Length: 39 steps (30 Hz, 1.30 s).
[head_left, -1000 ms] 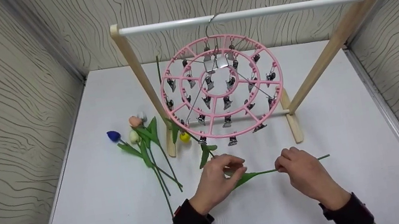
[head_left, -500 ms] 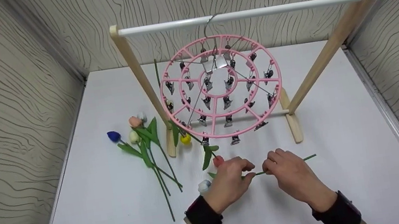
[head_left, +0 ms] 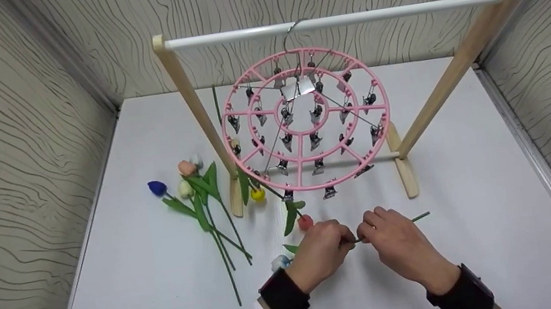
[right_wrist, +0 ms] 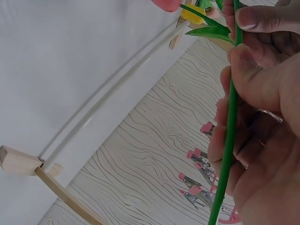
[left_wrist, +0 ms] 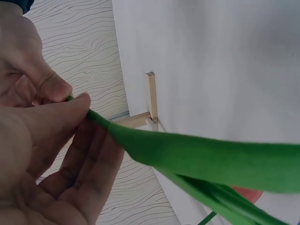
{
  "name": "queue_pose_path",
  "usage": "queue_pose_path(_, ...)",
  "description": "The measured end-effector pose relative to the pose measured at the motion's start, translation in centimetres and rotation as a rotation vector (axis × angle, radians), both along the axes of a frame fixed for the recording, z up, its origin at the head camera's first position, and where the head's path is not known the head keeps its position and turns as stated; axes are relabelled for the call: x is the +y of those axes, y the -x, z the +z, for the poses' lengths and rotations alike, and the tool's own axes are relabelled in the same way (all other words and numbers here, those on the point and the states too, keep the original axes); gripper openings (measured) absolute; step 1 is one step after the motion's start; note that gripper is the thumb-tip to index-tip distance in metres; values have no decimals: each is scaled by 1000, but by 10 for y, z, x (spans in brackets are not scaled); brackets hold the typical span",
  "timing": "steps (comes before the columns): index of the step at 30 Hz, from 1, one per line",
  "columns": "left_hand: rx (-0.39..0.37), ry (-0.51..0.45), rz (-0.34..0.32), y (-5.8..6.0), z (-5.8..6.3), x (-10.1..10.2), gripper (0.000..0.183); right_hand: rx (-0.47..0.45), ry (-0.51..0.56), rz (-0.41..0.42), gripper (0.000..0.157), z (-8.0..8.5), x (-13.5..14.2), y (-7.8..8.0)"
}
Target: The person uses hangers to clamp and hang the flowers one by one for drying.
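My left hand (head_left: 324, 250) and right hand (head_left: 403, 245) are close together over the front of the table. Both grip the thin green stem (right_wrist: 228, 136) of an artificial tulip. In the left wrist view, left thumb and fingers pinch it just above its broad green leaves (left_wrist: 201, 157). Beside it, the right thumb presses the stem against curled fingers, and the free end sticks out to the right. The pale blue-and-white tulip head (head_left: 280, 263) shows behind my left wrist, partly hidden. Just beyond my left hand, a red tulip (head_left: 305, 222) hangs head down from the pink clip hanger (head_left: 348, 178).
The hanger, ringed with metal clips, hangs by a hook from the white bar (head_left: 396, 11) of a wooden rack (head_left: 455, 82). A yellow tulip (head_left: 258, 195) hangs at its left side. Blue (head_left: 157, 188), peach (head_left: 187, 168) and cream (head_left: 185, 188) tulips lie on the table's left.
My right hand has moved left along with the stem, nearer to my left hand. My left fingers, looser before, have closed on the stem. The red and pale blue tulip heads have come into sight.
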<state>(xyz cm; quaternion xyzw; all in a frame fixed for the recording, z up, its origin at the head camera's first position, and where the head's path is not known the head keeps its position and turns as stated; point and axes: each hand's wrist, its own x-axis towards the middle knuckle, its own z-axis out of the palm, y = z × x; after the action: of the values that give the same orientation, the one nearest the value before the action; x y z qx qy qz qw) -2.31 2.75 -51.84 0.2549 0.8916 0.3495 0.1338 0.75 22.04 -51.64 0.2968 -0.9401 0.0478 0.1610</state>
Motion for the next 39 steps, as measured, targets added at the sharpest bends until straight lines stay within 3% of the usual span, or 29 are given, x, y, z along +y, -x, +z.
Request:
queue_pose_path(6, 26, 4, -29, 1, 0, -2, 10, 87, 45, 3, 30, -1, 1, -2)
queue_pose_path(10, 72, -12, -19, 0, -1, -6, 9, 174, 150, 27, 32, -1, 5, -3)
queue_pose_path(14, 93, -22, -6, 0, -1, -10, 9, 244, 282, 72, 10, -1, 11, -4)
queue_pose_path(18, 94, -47, 6, 2, 1, -14, 8, 219, 428, 72, 42, -4, 18, -6)
queue_pose_path(19, 99, -51, 9, 2, 2, -15, 8, 197, 473, 63, 42, -6, 19, -7)
queue_pose_path(23, 119, -65, 22, 2, 4, -18, 8, 36, 736, -1, 7, -13, 24, -8)
queue_pose_path(27, 133, -83, 30, 2, 6, -21, 7, -158, 1055, -88, 23, -17, 25, -6)
queue_pose_path(31, 133, -102, 35, 1, 8, -22, 8, -343, 1392, -160, 16, -15, 21, -2)
queue_pose_path(35, 134, -116, 38, 1, 9, -21, 8, -452, 1584, -230, 15, -8, 17, 3)
queue_pose_path(37, 136, -119, 39, 1, 9, -21, 9, -476, 1645, -225, 14, -3, 14, 5)
queue_pose_path(39, 138, -137, 38, 1, 8, -21, 9, -497, 1730, -137, 18, 0, 11, 7)
